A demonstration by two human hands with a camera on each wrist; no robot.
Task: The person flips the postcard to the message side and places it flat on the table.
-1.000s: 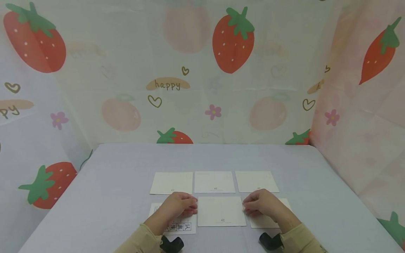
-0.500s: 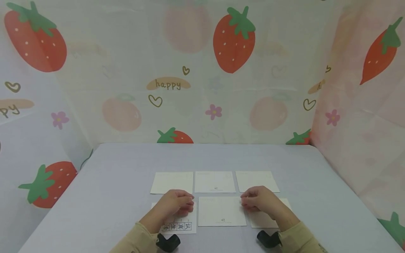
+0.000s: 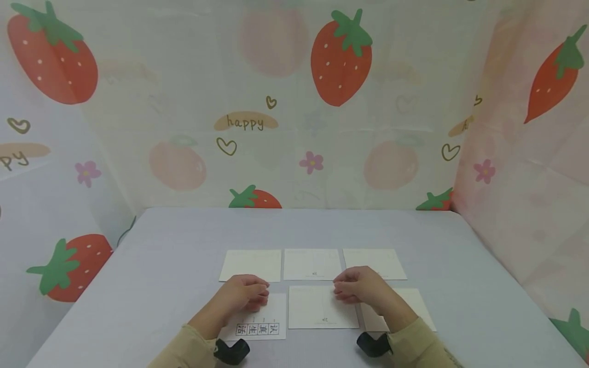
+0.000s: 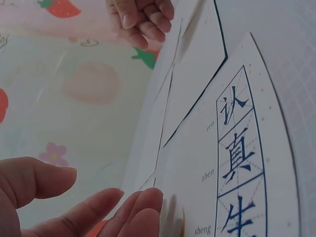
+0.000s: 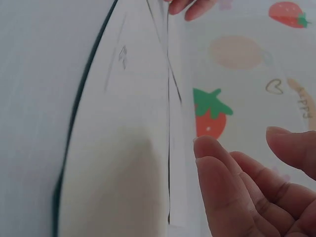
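My left hand (image 3: pixel 244 294) hovers over the front left card (image 3: pixel 257 329), which is printed with boxed Chinese characters and pinyin. In the left wrist view its thumb and fingers (image 4: pixel 98 207) are apart with nothing between them. My right hand (image 3: pixel 361 287) is above the gap between the blank front middle card (image 3: pixel 313 306) and the front right card (image 3: pixel 416 312), its fingertips overlapping the middle one. The right wrist view shows those fingers (image 5: pixel 222 192) loosely bent and holding nothing, beside the cards' pale surface.
Behind lies a second row of three blank-faced cards: left (image 3: pixel 252 263), middle (image 3: pixel 313 263) and right (image 3: pixel 384 260). All rest on a white-covered table (image 3: pixel 184 230). A strawberry-print curtain (image 3: pixel 285 102) encloses the back and sides.
Both hands have left the front middle card's side edges and shifted left. More of the printed card's characters show; the right hand now overlaps the middle card. The cards stay in place.
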